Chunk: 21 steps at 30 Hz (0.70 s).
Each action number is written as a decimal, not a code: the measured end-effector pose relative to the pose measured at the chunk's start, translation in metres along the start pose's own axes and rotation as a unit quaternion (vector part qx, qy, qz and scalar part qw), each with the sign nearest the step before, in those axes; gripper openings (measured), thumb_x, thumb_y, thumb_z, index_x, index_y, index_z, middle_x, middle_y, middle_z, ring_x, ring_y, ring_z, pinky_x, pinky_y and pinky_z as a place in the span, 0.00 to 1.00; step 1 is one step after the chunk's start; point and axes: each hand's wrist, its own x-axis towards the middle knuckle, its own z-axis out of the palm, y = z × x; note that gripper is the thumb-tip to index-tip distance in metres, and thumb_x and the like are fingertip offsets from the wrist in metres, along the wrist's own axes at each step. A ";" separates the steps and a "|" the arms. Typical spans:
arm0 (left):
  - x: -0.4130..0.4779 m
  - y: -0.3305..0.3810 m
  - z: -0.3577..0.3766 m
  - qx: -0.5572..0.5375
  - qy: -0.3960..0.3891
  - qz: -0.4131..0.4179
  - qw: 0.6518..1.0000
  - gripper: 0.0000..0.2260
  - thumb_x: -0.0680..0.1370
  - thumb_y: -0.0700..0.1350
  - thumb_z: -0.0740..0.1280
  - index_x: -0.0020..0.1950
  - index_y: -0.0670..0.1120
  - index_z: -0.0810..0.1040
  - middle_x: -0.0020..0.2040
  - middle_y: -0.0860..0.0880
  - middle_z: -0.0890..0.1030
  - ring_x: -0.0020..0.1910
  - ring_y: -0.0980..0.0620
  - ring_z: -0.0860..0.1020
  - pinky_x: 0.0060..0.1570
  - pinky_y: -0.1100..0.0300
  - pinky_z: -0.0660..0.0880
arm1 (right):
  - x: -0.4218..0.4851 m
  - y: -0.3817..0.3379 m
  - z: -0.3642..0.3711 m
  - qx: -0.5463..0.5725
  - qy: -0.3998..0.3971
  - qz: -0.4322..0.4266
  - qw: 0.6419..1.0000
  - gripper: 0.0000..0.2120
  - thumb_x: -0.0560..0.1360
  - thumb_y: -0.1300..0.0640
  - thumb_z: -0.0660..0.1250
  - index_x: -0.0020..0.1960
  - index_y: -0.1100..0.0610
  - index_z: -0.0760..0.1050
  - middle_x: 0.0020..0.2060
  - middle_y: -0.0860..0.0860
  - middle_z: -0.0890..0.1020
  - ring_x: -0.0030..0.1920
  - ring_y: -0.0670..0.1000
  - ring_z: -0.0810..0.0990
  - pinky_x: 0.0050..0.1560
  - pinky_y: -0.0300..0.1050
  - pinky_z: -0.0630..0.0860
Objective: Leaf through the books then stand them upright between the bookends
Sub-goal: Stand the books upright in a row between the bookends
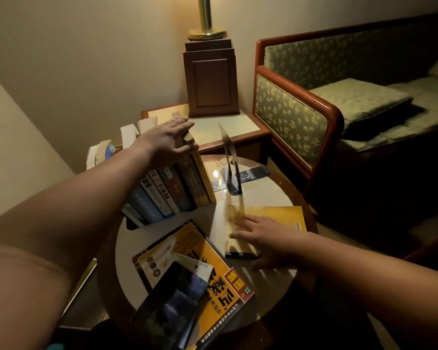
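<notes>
Head view: row of upright books leans at back-left of round table, spine text blurred. Left hand rests on top, fingers straight. Open gap, then metal bookend. Right hand, fingers spread flat, presses flat-lying yellow book with barcode. Large yellow book, big Chinese characters, lies at near rim under dark book.

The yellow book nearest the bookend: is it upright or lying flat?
Lying flat: the yellow book lies with its cover face up on the table, and the right hand rests on it.
</notes>
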 end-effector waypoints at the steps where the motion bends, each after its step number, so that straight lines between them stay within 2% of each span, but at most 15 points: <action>1: 0.000 0.000 -0.001 0.001 -0.002 -0.001 1.000 0.39 0.71 0.72 0.52 0.79 0.58 0.52 0.80 0.53 0.52 0.78 0.51 0.50 0.75 0.46 0.55 | 0.007 -0.004 -0.005 -0.002 -0.007 -0.013 1.000 0.43 0.71 0.42 0.73 0.77 0.42 0.53 0.79 0.51 0.55 0.77 0.58 0.53 0.74 0.60 0.61; 4: 0.002 0.000 -0.002 0.006 -0.006 0.000 1.000 0.38 0.72 0.71 0.52 0.79 0.58 0.52 0.80 0.53 0.52 0.78 0.51 0.50 0.75 0.45 0.55 | 0.024 -0.008 -0.012 0.005 -0.011 -0.034 0.999 0.39 0.70 0.51 0.76 0.76 0.46 0.60 0.74 0.51 0.65 0.69 0.58 0.69 0.63 0.53 0.75; 7: 0.002 0.000 -0.002 -0.001 -0.003 -0.001 1.000 0.39 0.70 0.72 0.51 0.79 0.58 0.52 0.80 0.53 0.53 0.78 0.51 0.51 0.75 0.44 0.56 | 0.027 -0.006 -0.014 0.032 0.036 -0.050 0.998 0.32 0.74 0.54 0.71 0.75 0.48 0.63 0.67 0.51 0.73 0.59 0.54 0.77 0.54 0.45 0.77; 9: 0.001 0.001 -0.002 -0.005 -0.001 0.002 1.000 0.39 0.70 0.73 0.51 0.79 0.58 0.52 0.80 0.54 0.53 0.78 0.51 0.51 0.75 0.45 0.56 | 0.023 -0.004 -0.016 0.045 0.072 -0.058 0.995 0.32 0.75 0.56 0.69 0.76 0.48 0.61 0.66 0.51 0.74 0.58 0.53 0.78 0.53 0.43 0.77; 11: 0.000 0.003 -0.003 -0.005 0.001 -0.002 1.000 0.39 0.70 0.72 0.51 0.79 0.58 0.52 0.80 0.54 0.52 0.78 0.51 0.51 0.75 0.46 0.56 | 0.017 0.002 -0.021 0.074 0.094 -0.043 0.992 0.35 0.74 0.58 0.70 0.77 0.47 0.59 0.66 0.51 0.75 0.60 0.53 0.78 0.56 0.46 0.78; 14: -0.001 0.006 -0.003 -0.004 0.012 -0.002 1.000 0.35 0.74 0.69 0.55 0.79 0.59 0.53 0.80 0.54 0.52 0.78 0.51 0.51 0.74 0.46 0.56 | 0.009 0.012 -0.033 0.137 0.155 -0.017 0.978 0.32 0.75 0.61 0.70 0.76 0.50 0.63 0.63 0.53 0.79 0.58 0.53 0.80 0.56 0.45 0.80; 17: 0.000 0.006 -0.002 -0.002 0.014 -0.002 1.000 0.33 0.76 0.67 0.57 0.79 0.59 0.53 0.80 0.55 0.52 0.78 0.51 0.50 0.74 0.46 0.56 | 0.004 0.020 -0.044 0.168 0.248 -0.011 0.954 0.26 0.76 0.61 0.70 0.72 0.55 0.68 0.57 0.55 0.82 0.54 0.53 0.84 0.53 0.40 0.81; 21: 0.001 0.003 -0.003 -0.002 0.012 0.003 1.000 0.34 0.75 0.68 0.57 0.78 0.59 0.53 0.80 0.55 0.52 0.78 0.51 0.51 0.74 0.46 0.56 | -0.001 0.024 -0.061 0.170 0.385 -0.022 0.907 0.22 0.76 0.61 0.71 0.68 0.59 0.72 0.53 0.56 0.84 0.51 0.50 0.85 0.51 0.40 0.82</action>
